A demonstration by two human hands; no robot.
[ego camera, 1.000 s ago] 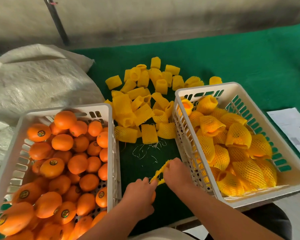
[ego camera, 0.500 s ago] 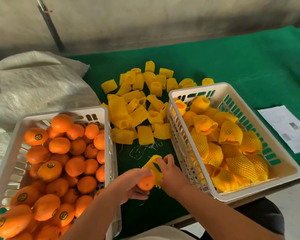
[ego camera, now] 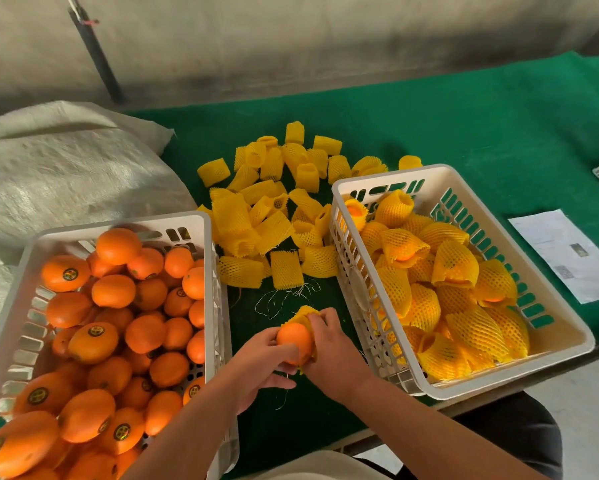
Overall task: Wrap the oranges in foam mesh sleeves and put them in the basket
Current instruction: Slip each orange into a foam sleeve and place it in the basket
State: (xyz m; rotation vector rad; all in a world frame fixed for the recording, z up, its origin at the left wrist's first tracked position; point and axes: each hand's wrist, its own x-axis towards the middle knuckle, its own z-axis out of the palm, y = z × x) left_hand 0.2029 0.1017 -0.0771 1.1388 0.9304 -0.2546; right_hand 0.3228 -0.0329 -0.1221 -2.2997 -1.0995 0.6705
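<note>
Left hand (ego camera: 256,362) cups the orange (ego camera: 293,339) and feeds it in, right hand (ego camera: 329,351) pinches the sleeve (ego camera: 303,315) mouth wide so it slides on, both working over the green table (ego camera: 464,126) between the crate (ego camera: 208,265) and the basket (ego camera: 564,327)

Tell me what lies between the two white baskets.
Head view: a pile of empty yellow foam sleeves, loose threads, and both hands wrapping an orange over green cloth.

Glossy orange (ego camera: 293,337); foam mesh sleeve (ego camera: 303,315) — white plastic basket (ego camera: 499,382); matt green cloth (ego camera: 464,126).
</note>
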